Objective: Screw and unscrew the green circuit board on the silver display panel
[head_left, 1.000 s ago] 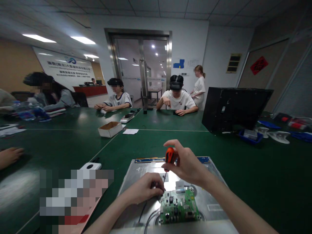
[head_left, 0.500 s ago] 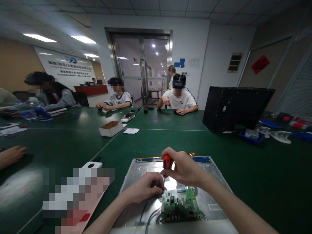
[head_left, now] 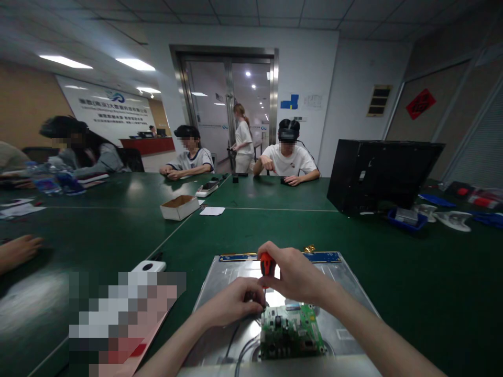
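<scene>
A red-orange and black screwdriver (head_left: pixel 267 265) stands nearly upright with my right hand (head_left: pixel 296 272) closed around its handle. Its thin shaft points down at the upper left corner of a green circuit board (head_left: pixel 291 332). My left hand (head_left: pixel 238 301) is curled at that same corner, thumb and fingers pinched near the tip; what they hold, if anything, is hidden. Beneath the board lies a flat silver metal panel (head_left: pixel 220 280) with a narrow blue circuit strip (head_left: pixel 328 256) along its far edge. Dark cables (head_left: pixel 244 352) run from the board's left side.
On the green table (head_left: pixel 196 246) stand an open white box (head_left: pixel 178 208), a white paper (head_left: pixel 212 211) and a black monitor (head_left: pixel 383 173) at right. A blue tray (head_left: pixel 406 220) sits beside it. Another person's hand (head_left: pixel 21 248) rests at left; people sit opposite.
My right hand and the screwdriver have shifted very slightly left. My left hand stays at the board's corner. In the background a standing person has walked left to the glass door.
</scene>
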A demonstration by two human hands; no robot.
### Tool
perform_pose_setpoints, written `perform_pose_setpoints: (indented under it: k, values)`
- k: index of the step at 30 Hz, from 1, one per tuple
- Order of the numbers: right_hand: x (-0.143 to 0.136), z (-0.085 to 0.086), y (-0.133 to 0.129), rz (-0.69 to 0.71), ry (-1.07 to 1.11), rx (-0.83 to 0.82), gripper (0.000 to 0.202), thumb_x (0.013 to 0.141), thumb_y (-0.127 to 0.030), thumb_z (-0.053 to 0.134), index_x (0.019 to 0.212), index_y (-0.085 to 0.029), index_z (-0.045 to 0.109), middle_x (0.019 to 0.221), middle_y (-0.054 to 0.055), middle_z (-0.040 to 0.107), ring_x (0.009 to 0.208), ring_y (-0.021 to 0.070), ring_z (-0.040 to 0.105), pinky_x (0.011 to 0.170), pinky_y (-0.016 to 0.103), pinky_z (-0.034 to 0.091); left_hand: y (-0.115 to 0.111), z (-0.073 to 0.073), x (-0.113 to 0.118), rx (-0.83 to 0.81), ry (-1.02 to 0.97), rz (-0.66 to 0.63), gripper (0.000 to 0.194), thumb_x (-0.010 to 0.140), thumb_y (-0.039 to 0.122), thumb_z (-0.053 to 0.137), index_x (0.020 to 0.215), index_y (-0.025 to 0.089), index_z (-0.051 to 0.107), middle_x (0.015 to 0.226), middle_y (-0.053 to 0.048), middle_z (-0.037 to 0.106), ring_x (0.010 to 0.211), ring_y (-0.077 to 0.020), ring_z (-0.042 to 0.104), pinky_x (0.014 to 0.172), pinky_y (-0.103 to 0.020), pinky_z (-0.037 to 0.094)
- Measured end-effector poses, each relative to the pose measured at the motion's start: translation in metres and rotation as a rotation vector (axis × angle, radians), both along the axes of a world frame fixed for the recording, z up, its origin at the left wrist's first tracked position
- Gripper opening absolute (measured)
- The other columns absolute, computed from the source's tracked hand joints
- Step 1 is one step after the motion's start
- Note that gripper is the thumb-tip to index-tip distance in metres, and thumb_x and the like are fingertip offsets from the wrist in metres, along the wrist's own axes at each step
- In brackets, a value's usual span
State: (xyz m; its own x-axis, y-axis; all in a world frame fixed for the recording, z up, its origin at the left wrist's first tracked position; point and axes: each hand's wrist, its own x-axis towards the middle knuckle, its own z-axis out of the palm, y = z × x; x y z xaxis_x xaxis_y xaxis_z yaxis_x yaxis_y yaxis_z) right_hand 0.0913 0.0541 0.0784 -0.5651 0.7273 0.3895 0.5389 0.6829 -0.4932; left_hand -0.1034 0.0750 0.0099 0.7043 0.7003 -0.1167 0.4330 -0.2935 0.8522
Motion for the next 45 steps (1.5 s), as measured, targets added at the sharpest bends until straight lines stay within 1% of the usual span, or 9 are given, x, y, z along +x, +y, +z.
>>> perform_pose_setpoints:
  k: [4,8,10,14,20,28,38,41,45]
  values:
    - [-0.002,-0.001,0.0,-0.002,-0.042,0.067,0.042,0.079,-0.022,0.07,0.115,-0.022,0.047,0.082,0.0,0.066,0.068,0.0166,0.06,0.06,0.027,0.039,-0.001,0.0,0.0,0.007,-0.006,0.003,0.014,0.069,0.013,0.058,0.081,0.017,0.065,0.074,0.002,0.061,0.067,-0.0145,0.055,0.064,-0.024,0.042]
    - [0.0,0.004,-0.004,0.026,-0.113,0.147,0.034,0.084,-0.027,0.066,0.114,-0.021,0.051,0.089,0.004,0.068,0.075,0.0181,0.062,0.064,0.028,0.041,0.0,-0.001,0.0,0.026,-0.011,0.011,0.016,0.069,0.011,0.059,0.082,0.017,0.065,0.074,0.002,0.061,0.068,-0.0145,0.054,0.065,-0.024,0.042]
    - [0.002,0.009,-0.006,0.031,-0.135,0.143,0.032,0.084,-0.025,0.063,0.114,-0.02,0.051,0.094,0.005,0.066,0.077,0.0182,0.062,0.064,0.029,0.042,0.001,-0.002,0.0,0.028,-0.012,0.01,0.016,0.068,0.011,0.059,0.081,0.017,0.065,0.074,0.002,0.062,0.069,-0.0147,0.054,0.065,-0.024,0.042]
    - [0.006,0.017,-0.011,0.043,-0.147,0.133,0.033,0.079,-0.015,0.057,0.111,-0.018,0.051,0.102,0.006,0.063,0.08,0.018,0.061,0.064,0.029,0.043,0.003,-0.007,-0.002,0.033,-0.01,-0.002,0.016,0.07,0.012,0.059,0.082,0.017,0.066,0.075,0.002,0.062,0.069,-0.0147,0.055,0.063,-0.023,0.042]
    - [0.005,0.017,-0.011,0.018,-0.153,0.113,0.035,0.079,-0.012,0.057,0.113,-0.018,0.05,0.098,0.004,0.066,0.078,0.0176,0.062,0.062,0.028,0.042,0.004,-0.008,-0.003,0.045,0.002,-0.006,0.014,0.071,0.014,0.059,0.082,0.017,0.067,0.076,0.002,0.062,0.07,-0.0152,0.055,0.062,-0.023,0.042]
    - [0.004,0.017,-0.013,-0.033,-0.281,0.215,0.021,0.088,-0.029,0.057,0.106,-0.018,0.054,0.094,0.004,0.067,0.075,0.0189,0.063,0.056,0.029,0.036,-0.001,-0.004,0.0,0.042,0.003,0.023,0.012,0.069,0.013,0.058,0.079,0.017,0.063,0.073,0.003,0.06,0.068,-0.0142,0.052,0.061,-0.023,0.04]
    - [0.005,0.023,-0.019,0.036,-0.241,0.197,0.033,0.078,-0.016,0.051,0.111,-0.015,0.053,0.101,0.006,0.065,0.072,0.0169,0.059,0.057,0.029,0.039,0.004,-0.011,-0.002,0.047,0.004,0.018,0.014,0.068,0.016,0.06,0.081,0.016,0.064,0.07,0.003,0.056,0.065,-0.0134,0.049,0.059,-0.022,0.038]
    - [0.005,0.025,-0.021,0.056,-0.249,0.185,0.035,0.078,-0.015,0.05,0.113,-0.016,0.052,0.103,0.006,0.065,0.073,0.017,0.06,0.058,0.029,0.04,0.005,-0.011,-0.002,0.051,0.003,0.01,0.013,0.068,0.016,0.061,0.081,0.017,0.064,0.07,0.003,0.056,0.066,-0.0136,0.049,0.059,-0.022,0.038]
    - [0.004,0.023,-0.02,0.032,-0.249,0.183,0.036,0.081,-0.015,0.051,0.117,-0.017,0.049,0.102,0.006,0.067,0.076,0.0181,0.062,0.059,0.029,0.039,0.004,-0.009,-0.001,0.054,-0.001,0.007,0.012,0.068,0.014,0.059,0.078,0.016,0.064,0.072,0.002,0.059,0.068,-0.0143,0.051,0.063,-0.023,0.039]
